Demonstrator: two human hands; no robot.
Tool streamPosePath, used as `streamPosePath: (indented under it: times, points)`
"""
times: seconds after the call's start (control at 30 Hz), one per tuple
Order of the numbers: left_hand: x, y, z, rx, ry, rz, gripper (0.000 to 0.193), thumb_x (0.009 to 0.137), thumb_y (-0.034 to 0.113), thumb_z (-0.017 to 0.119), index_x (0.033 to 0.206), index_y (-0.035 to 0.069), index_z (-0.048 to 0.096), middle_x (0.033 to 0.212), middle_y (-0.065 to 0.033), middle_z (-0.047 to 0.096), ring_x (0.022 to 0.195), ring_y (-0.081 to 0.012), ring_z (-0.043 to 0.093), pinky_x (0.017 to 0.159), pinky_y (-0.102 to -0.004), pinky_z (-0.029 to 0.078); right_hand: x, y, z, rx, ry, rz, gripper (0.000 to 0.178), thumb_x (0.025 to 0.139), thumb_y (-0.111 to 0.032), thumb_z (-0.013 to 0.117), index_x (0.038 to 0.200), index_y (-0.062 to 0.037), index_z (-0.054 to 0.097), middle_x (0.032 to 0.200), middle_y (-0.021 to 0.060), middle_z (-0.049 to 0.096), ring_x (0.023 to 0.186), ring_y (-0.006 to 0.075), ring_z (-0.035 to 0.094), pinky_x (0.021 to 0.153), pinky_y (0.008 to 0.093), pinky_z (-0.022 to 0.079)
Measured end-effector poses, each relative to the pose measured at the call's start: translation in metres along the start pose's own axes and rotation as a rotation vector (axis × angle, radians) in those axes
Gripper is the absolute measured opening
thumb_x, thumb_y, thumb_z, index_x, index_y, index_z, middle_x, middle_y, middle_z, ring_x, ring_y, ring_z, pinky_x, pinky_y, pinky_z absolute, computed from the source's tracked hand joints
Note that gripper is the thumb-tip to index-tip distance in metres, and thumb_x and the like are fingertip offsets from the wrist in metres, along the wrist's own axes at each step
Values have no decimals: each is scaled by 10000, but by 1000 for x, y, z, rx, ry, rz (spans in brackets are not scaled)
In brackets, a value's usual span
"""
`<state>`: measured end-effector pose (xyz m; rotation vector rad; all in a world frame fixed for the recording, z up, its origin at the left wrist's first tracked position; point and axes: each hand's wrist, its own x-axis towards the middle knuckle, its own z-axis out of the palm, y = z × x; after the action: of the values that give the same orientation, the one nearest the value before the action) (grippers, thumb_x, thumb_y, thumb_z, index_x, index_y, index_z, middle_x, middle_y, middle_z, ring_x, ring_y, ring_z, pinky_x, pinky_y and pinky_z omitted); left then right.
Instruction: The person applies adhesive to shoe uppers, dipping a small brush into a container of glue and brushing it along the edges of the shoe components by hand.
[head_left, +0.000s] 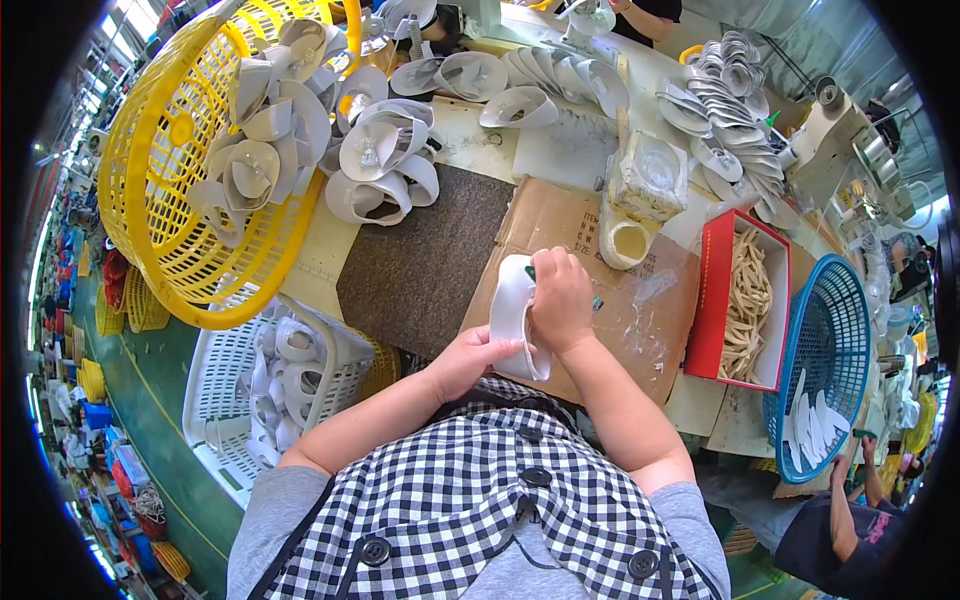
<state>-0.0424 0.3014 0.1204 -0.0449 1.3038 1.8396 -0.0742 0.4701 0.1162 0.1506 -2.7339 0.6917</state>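
L hand (468,360) grips white shoe piece (512,312) steady over cardboard (640,300) so R hand (562,300), fist closed on green-tipped tool, can work it.

Both my forearms enter from below, bare, angling inward. My left hand (468,360) is cupped, fingers curled upward. My right hand (560,300) is fisted just above it (knuckles up), wrist bent down.
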Motion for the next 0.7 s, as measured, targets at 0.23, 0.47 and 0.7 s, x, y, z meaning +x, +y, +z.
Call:
streamPosePath:
  times: [0.23,0.47,0.7]
  points:
    - [37,-5,-24,256,279,70,308,947,281,495,1108,25,552,904,-65,629,758,-138,627,684,-294,527,-22,20,6,193,-86,32,208,823,-152,560,992,-35,523,899,149,519,889,331,544,776,398,462]
    - [34,-12,-58,-274,216,-187,274,919,138,471,1149,-10,486,944,-99,633,704,-195,643,632,-344,559,-26,91,-68,591,39,365,329,983,-302,429,929,-33,611,907,96,612,916,217,579,824,324,439]
    - [61,52,-43,-57,133,87,319,879,203,486,1142,24,470,807,-68,552,641,-149,556,606,-300,484,-4,117,-90,627,319,573,184,907,-155,594,1056,-47,599,933,48,614,764,108,610,627,240,528]
